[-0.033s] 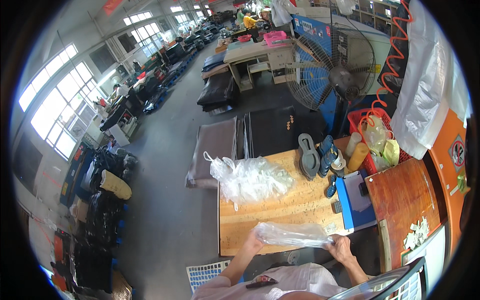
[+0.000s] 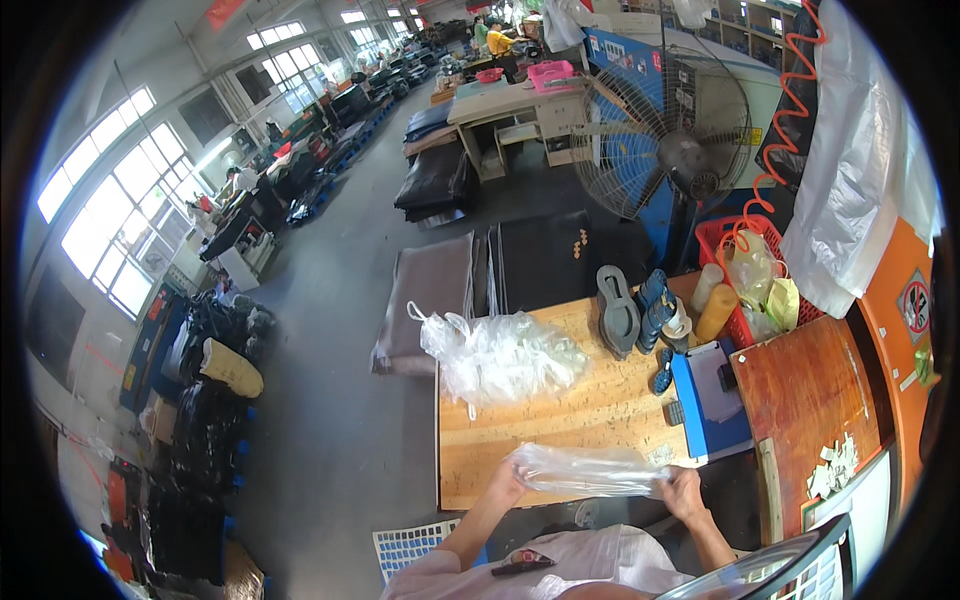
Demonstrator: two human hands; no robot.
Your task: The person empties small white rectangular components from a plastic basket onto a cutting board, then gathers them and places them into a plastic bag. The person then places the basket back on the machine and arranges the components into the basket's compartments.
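Observation:
A clear plastic bag (image 2: 590, 470) is stretched sideways just above the near edge of the wooden table (image 2: 480, 435). Its left end is gripped by my left hand (image 2: 508, 482), fingers closed on the film. At the other end my right hand (image 2: 682, 492) is closed around the gathered plastic. Beyond it, on the table, lies a bulky heap of crumpled clear plastic bags (image 2: 505, 360), with tied loops at its left side. Whether the bag in my hands holds anything is hard to see.
Toward the table's back right stand a grey shoe sole (image 2: 618, 312), blue shoe-shaped pieces (image 2: 652, 310) and a tape roll (image 2: 677, 328). A blue clipboard (image 2: 690, 405) lies nearer. Further right are a red basket (image 2: 740, 328) and a slanted brown board (image 2: 815, 400). A large fan (image 2: 690, 160) stands behind.
The plastic between my hands has shifted and flattened slightly, and my right hand's fingers have moved a little. Everything else looks the same.

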